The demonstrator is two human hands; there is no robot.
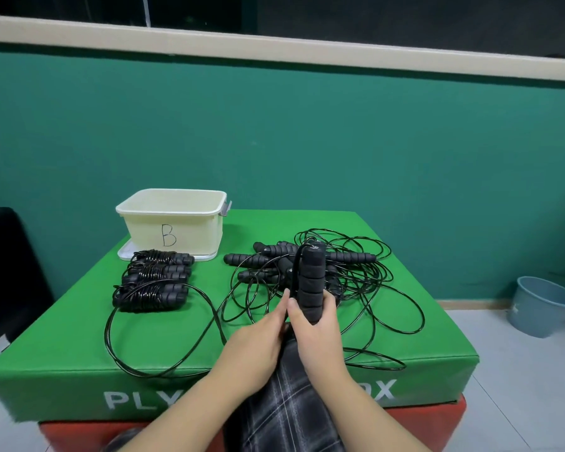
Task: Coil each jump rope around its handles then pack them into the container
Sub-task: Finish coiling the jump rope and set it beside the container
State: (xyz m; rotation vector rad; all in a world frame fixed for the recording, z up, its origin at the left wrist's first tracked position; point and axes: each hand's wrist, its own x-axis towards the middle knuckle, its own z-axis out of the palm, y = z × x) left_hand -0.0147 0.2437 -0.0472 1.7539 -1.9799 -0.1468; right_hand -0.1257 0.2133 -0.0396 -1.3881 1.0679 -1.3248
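Midway through the job, the right hand (320, 324) grips a pair of black foam handles (311, 282) upright, the left hand (258, 337) alongside with fingers extended, seemingly ready to start winding the loose cord (163, 327) trailing left of the grip. Beyond it lie three coiled ropes (154, 278) and the container (173, 220); the left fingertips are hidden, so any pinch on cord is unclear.
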